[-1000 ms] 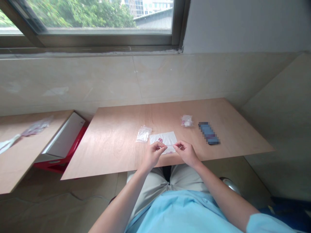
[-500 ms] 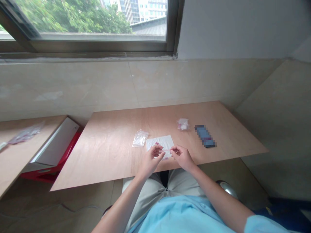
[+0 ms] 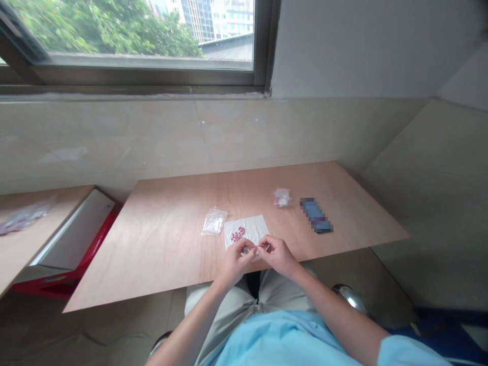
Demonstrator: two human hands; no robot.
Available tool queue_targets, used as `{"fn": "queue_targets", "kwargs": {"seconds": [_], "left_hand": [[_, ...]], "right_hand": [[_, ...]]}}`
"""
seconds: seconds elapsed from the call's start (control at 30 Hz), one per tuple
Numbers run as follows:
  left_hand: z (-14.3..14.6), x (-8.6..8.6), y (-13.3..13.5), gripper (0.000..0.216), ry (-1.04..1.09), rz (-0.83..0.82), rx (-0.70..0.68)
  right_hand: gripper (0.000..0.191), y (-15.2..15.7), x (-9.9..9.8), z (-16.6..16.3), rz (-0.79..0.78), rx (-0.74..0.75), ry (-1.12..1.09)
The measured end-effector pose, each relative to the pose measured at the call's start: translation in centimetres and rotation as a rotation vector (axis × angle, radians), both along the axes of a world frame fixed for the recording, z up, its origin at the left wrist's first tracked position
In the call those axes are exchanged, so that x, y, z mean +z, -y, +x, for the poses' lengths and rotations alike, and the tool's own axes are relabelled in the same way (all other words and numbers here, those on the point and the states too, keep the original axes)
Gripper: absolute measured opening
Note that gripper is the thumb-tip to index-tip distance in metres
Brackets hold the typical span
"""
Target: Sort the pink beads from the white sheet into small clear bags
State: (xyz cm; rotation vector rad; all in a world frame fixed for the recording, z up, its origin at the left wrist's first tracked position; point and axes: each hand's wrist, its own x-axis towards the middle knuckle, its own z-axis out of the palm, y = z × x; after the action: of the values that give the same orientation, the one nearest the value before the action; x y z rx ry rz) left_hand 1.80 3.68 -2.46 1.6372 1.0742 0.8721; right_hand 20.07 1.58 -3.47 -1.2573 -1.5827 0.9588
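My left hand (image 3: 233,260) and right hand (image 3: 279,254) meet at the fingertips, both pinching a thin strand (image 3: 260,247) over the desk's (image 3: 160,244) near edge. Just beyond lies a white sheet (image 3: 252,225) carrying pink beads (image 3: 237,234), with a clear bag (image 3: 214,221) beside it.

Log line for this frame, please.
left hand: pinches thin strand | right hand: pinches its other end | beyond: white sheet with pink beads | table: clear bag left of sheet

Wooden table (image 3: 160,254) below a window (image 3: 129,35)
A clear plastic bag (image 3: 214,222) lies mid-table. Further right, a small crumpled bag (image 3: 281,197) sits near a dark blue flat object (image 3: 315,215). A red-and-white box (image 3: 72,239) stands left of the table.
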Motion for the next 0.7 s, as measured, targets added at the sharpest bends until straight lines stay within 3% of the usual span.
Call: {"fn": "queue_targets", "kwargs": {"seconds": [0.23,0.53,0.7], "left_hand": [[0.3,0.4,0.7,0.014,-0.118,0.092,0.036],[1.0,-1.0,1.7,0.018,-0.225,0.200,0.153],[1.2,-0.8,1.8,0.019,-0.193,0.224,0.190]], "right_hand": [[0.012,0.4,-0.5,-0.7,0.000,-0.062,0.042],[0.014,0.7,-0.6,-1.0,-0.014,-0.143,0.071],[0.016,0.8,-0.5,-1.3,0.009,-0.167,0.058]]}}
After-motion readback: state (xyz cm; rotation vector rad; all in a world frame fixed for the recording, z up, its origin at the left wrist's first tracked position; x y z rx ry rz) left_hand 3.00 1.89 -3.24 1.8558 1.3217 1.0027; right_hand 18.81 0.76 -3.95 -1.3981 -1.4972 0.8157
